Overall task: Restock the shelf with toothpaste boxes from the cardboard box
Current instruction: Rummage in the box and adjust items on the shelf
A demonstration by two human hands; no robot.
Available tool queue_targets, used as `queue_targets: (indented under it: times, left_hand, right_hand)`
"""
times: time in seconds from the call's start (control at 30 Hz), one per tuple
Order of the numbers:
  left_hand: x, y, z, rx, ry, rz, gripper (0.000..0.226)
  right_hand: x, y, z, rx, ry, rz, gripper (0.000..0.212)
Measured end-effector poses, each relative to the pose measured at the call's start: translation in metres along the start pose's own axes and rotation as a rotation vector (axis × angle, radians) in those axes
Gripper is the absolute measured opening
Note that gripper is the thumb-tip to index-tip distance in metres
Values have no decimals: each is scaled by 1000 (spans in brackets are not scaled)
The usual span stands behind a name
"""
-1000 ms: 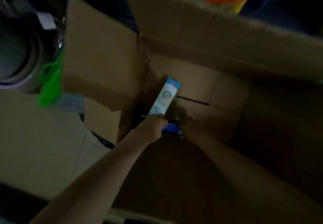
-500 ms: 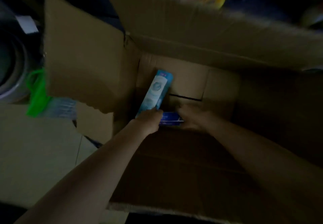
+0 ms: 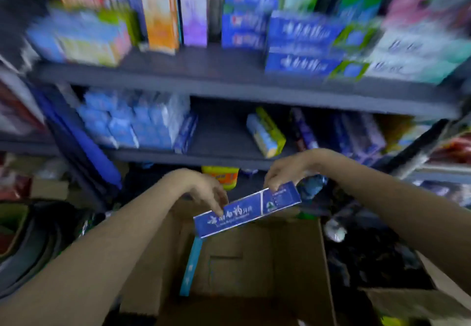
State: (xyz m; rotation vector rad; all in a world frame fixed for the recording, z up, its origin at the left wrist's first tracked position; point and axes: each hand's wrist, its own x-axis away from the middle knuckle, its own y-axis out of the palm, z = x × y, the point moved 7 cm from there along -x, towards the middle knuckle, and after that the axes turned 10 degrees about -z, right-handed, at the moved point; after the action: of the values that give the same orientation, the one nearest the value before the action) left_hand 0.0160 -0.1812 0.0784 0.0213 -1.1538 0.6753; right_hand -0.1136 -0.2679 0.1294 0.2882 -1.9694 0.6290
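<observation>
Grips, seemingly pinching: left hand (image 3: pixel 207 193), right hand (image 3: pixel 285 170), toothpaste box (image 3: pixel 246 212) ends.

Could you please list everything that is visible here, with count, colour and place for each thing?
Dark blue toothpaste box with white lettering: one, blue, held at both ends above the carton, tilted.
Open brown cardboard box: one, brown, on the floor below the hands.
Light blue toothpaste box: one, light blue, leaning against the left inner wall of the cardboard box.
Dark grey shelf: two boards visible, grey, ahead.
Blue boxes on the upper board: stacked, count unclear from blur, right of centre.
Tall orange box: one, upper board, upright.
Yellow and blue pack: one, lower board, tilted.
Left hand: grips the box's lower left end.
Right hand: grips its upper right end.
</observation>
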Motion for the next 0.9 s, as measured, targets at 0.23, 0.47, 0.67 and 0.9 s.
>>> queue_targets:
  times: [0.23, 0.47, 0.67, 0.9]
  left_hand:
    - [116, -85, 68, 209, 212, 207, 22]
    - [168, -124, 109, 483, 310, 210, 32]
    - [192, -152, 133, 391, 370, 284, 77]
    - [188, -174, 145, 369, 382, 307, 76]
  right_hand:
    - [139, -75, -20, -36, -128, 280, 23]
    - [202, -102, -41, 420, -102, 619, 69]
    - [227, -116, -5, 3, -13, 448, 78]
    - [235, -124, 7, -298, -99, 453, 72]
